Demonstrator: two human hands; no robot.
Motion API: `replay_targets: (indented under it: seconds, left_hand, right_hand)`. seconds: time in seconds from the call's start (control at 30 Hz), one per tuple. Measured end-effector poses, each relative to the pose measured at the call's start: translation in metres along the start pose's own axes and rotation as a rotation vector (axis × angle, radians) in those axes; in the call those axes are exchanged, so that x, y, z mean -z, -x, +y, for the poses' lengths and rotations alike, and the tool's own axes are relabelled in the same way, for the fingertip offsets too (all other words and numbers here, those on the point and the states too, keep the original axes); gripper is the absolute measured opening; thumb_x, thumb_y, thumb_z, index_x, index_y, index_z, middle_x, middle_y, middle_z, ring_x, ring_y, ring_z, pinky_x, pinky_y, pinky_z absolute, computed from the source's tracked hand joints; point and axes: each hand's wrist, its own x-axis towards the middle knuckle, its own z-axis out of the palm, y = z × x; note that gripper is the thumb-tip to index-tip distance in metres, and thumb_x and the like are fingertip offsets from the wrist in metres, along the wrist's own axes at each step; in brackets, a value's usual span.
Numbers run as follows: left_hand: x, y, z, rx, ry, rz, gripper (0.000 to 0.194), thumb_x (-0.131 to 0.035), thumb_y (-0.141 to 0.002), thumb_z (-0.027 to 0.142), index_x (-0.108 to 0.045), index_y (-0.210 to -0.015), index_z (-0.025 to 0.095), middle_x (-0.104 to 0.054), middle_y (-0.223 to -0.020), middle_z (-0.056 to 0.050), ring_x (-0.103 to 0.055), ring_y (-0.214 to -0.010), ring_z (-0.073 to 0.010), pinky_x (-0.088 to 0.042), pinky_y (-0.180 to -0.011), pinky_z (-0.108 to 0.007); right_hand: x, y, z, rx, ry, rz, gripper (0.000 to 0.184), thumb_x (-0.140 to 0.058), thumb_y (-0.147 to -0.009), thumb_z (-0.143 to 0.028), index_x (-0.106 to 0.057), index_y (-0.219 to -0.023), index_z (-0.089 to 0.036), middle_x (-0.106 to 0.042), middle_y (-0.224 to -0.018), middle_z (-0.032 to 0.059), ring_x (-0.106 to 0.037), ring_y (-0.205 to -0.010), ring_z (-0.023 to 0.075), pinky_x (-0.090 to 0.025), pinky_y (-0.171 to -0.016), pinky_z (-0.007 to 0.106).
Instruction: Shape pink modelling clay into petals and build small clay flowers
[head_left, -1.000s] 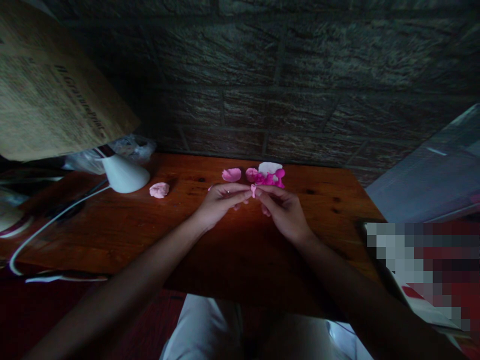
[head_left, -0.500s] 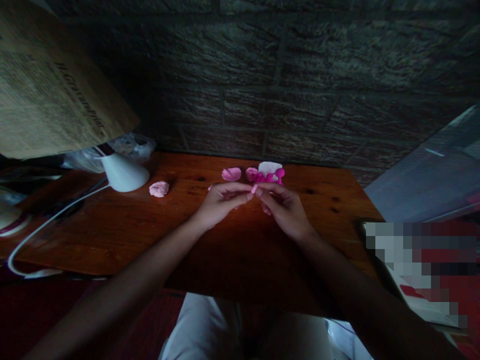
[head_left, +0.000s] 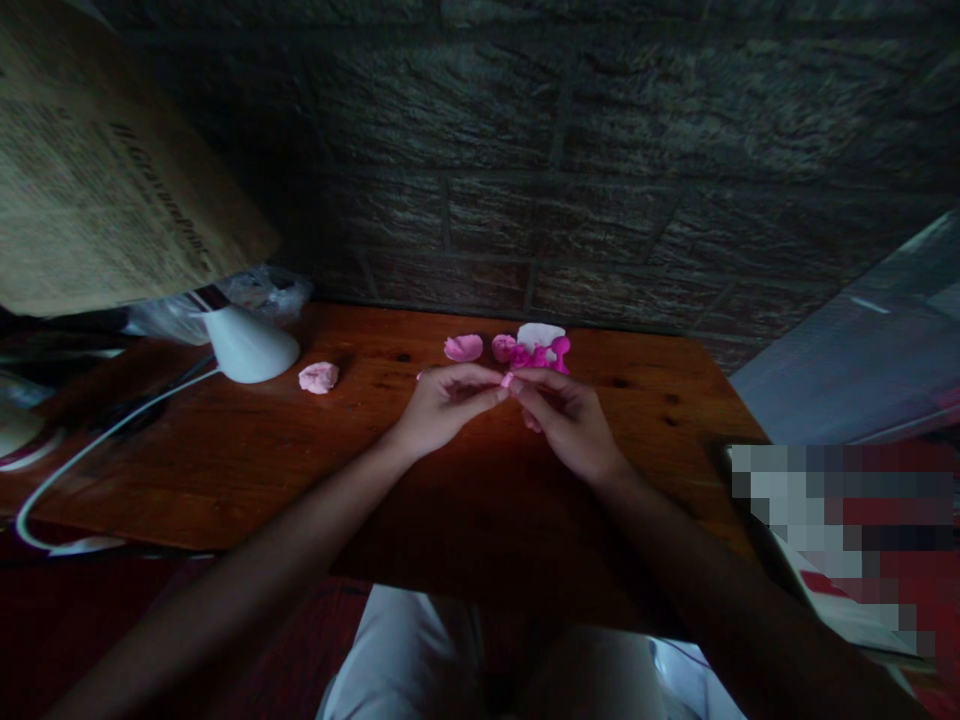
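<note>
A small piece of pink modelling clay (head_left: 508, 380) is pinched between the fingertips of both hands, above the wooden table (head_left: 360, 440). My left hand (head_left: 448, 402) grips it from the left with thumb and forefinger. From the right, my right hand (head_left: 566, 410) closes thumb and forefinger on the same piece. Just beyond the fingers lie bright magenta pieces (head_left: 559, 350), a white flat piece (head_left: 541, 335) and a round pink lump (head_left: 502, 347). A pink clay lump (head_left: 463, 347) sits a little to their left, and a paler pink lump (head_left: 319, 377) lies farther left.
A lamp with a white base (head_left: 253, 345) and a printed shade (head_left: 120, 170) stands at the left, its white cable (head_left: 112, 440) running over the table. Behind it is a clear plastic bag (head_left: 262, 290). A dark brick wall (head_left: 487, 150) borders the table's back edge.
Both hands stay in nearly the same place, still pinching the small pink piece. The fingertips have shifted only very slightly; the things on the table have not moved.
</note>
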Motion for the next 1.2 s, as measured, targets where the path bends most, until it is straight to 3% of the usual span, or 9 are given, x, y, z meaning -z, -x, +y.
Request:
replay_targets:
  seconds: [0.27, 0.67, 1.2]
  left_hand:
    - [-0.0006, 0.0001, 0.0016, 0.001, -0.025, 0.008, 0.024, -0.084, -0.078, 0.038, -0.082, -0.092, 0.018, -0.082, -0.099, -0.007, -0.075, -0.092, -0.0206, -0.058, -0.091, -0.035]
    - [0.0008, -0.0007, 0.0001, -0.022, -0.021, 0.036, 0.027, -0.085, -0.079, 0.041, -0.081, -0.093, 0.018, -0.082, -0.100, -0.008, -0.075, -0.092, -0.0196, -0.058, -0.092, -0.035]
    - [-0.0014, 0.0005, 0.0017, -0.036, -0.068, 0.046, 0.021, -0.084, -0.080, 0.037, -0.081, -0.090, 0.019, -0.082, -0.097, -0.007, -0.075, -0.089, -0.0197, -0.059, -0.088, -0.033]
  right_hand:
    - [0.0004, 0.0006, -0.0027, -0.013, 0.028, 0.001, 0.041, -0.076, -0.079, -0.059, -0.080, -0.092, -0.021, -0.058, -0.062, -0.0035, -0.046, -0.053, 0.0089, -0.042, -0.050, 0.025]
    - [0.0002, 0.0009, -0.0019, -0.007, -0.018, 0.012, 0.038, -0.083, -0.074, -0.054, -0.079, -0.096, -0.023, -0.073, -0.082, 0.0006, -0.051, -0.055, 0.0083, -0.044, -0.051, 0.024]
    - [0.0001, 0.0015, 0.0003, 0.013, 0.005, 0.063, 0.033, -0.084, -0.075, -0.052, -0.078, -0.090, -0.023, -0.074, -0.079, 0.0003, -0.052, -0.054, 0.0089, -0.044, -0.050, 0.025]
